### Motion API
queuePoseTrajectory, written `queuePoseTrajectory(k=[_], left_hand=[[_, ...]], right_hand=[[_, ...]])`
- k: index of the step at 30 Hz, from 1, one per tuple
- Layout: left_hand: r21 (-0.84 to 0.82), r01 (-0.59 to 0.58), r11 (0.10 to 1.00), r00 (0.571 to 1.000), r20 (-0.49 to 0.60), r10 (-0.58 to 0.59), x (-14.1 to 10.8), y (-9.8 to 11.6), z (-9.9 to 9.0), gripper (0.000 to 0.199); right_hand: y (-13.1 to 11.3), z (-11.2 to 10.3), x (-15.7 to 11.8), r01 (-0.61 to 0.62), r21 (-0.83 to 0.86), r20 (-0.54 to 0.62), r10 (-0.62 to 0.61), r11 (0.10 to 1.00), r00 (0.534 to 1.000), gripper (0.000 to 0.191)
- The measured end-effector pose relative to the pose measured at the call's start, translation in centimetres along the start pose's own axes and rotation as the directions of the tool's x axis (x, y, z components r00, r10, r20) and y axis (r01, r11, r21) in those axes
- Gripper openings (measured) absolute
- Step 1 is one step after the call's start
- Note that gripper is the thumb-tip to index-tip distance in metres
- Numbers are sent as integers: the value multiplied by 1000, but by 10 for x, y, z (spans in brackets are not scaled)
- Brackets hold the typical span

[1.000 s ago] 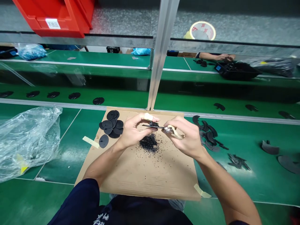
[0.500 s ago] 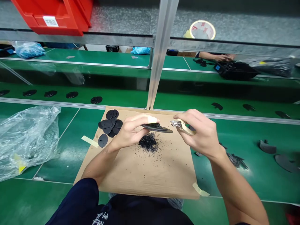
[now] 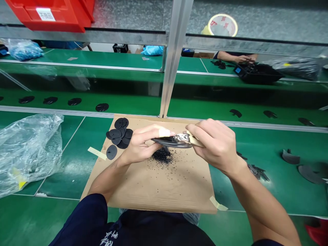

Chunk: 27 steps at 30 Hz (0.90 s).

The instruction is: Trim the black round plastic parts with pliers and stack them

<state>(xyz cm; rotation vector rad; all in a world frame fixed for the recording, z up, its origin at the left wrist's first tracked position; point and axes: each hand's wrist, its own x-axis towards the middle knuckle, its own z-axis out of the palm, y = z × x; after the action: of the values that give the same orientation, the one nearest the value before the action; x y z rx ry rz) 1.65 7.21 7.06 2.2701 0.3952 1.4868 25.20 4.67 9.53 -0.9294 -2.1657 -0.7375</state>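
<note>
Black round flat parts (image 3: 172, 142) are pinched in my left hand (image 3: 145, 141), which has white tape around one finger. My right hand (image 3: 215, 143) is wrapped round cutting pliers (image 3: 196, 140) with pale handles, and their metal jaws touch the black parts at the upper side. Beneath them, a heap of small black bits (image 3: 162, 155) lies scattered on a brown cardboard sheet (image 3: 164, 194). Several black discs (image 3: 115, 134) are piled at the sheet's upper left, and one disc (image 3: 111, 152) lies beside the pile.
Clear plastic bag (image 3: 30, 150) on the left; black strips (image 3: 257, 172) and curved pieces (image 3: 311, 173) on the right. Ahead rises a metal post (image 3: 174, 61) below a shelf with a red bin (image 3: 51, 15) and tape roll (image 3: 222, 25). Another person's hands (image 3: 246, 58) are beyond.
My right hand has brought the pliers left, closing the gap to the black parts. The parts in my left hand have tilted slightly. The view has shifted a little.
</note>
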Motion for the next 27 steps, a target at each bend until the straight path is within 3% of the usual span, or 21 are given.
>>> queuePoseTrajectory(k=[6,17,22,24,27], left_hand=[[4,-31,999,999,-34,32,-1,0,2,36],[-6,-47,999,998,-30,47,-2,4,3,40],[-19,-43,999,998,-40,42,-3,3,6,43],[-7,-49,999,998,-46,49,-4,3,7,44],[48,-87,995,994,-56,89,-4,3,7,48]], right_hand=[[-4,-1,0,34,-109,-43,-39,993,998,12],[-1,-9,-1,112,-153,35,-107,982,994,15],[0,-5,1,143,-221,-76,-164,965,984,12],[-1,0,0,111,-157,-88,-126,981,988,13],[-3,9,-7,-28,82,-69,33,996,997,20]])
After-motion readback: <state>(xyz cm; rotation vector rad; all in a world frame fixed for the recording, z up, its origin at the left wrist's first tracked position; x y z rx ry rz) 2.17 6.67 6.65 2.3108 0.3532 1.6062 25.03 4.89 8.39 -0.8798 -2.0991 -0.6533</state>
